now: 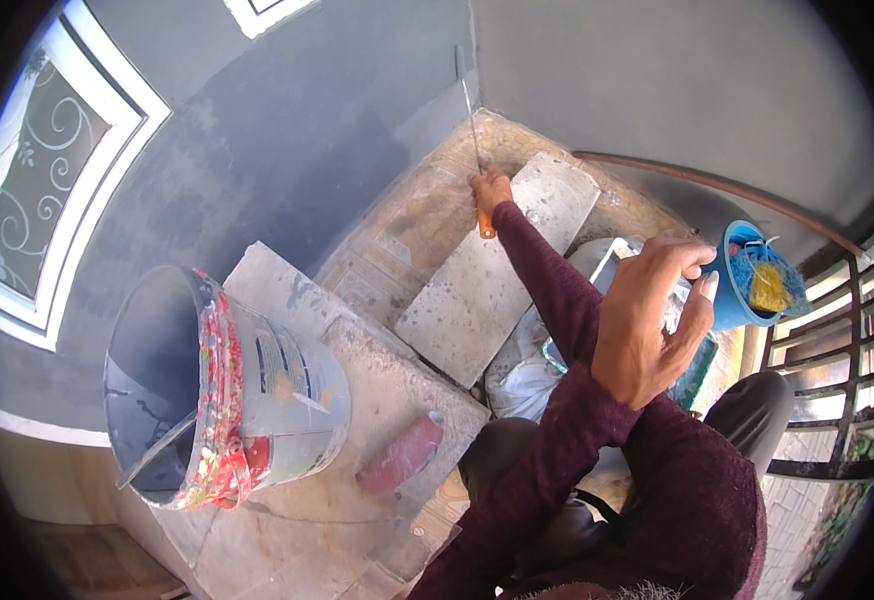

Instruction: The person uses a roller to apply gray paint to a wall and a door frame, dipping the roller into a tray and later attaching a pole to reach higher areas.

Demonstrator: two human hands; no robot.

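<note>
Above and right of the paint-splashed bucket [292, 375], we see the orange-handled roller [472, 124] gripped in the right hand [491, 188]; directly right of the bucket, we note the left hand [647, 320] empty, fingers curled, thumb apart.

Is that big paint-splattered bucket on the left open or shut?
Open: the bucket has no lid over its mouth, and its grey inside wall shows plainly.
</note>
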